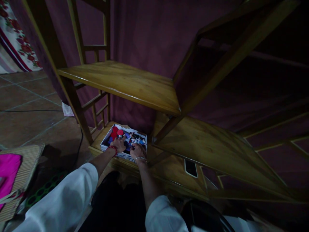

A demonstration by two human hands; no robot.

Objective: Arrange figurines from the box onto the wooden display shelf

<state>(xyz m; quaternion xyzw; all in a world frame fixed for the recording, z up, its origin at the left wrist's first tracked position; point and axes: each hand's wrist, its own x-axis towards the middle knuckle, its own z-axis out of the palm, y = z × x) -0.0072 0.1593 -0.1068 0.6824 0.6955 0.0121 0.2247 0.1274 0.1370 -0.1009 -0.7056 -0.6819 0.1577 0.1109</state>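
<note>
A shallow white cardboard box (107, 147) sits on the low wooden shelf, filled with small dark blue, red and multicoloured items too small to name. Inside it, my left hand (118, 144) lies palm down on the contents, fingers stretched out, a red beaded bracelet at the wrist. Beside it on the right, my right hand (138, 150) is over the box's near right part with its fingers curled together. Whatever those fingers pinch is hidden. Two bright red pieces (115, 131) show at the box's far left.
A wooden shelf board (120, 82) overhangs the box, between upright posts. Another board (205, 141) extends to the right. A phone (190, 168) lies on the lower shelf. At left, scissors (12, 196) and pink cloth (9, 170) lie on a ribbed surface. A cable (31, 111) crosses the tiled floor.
</note>
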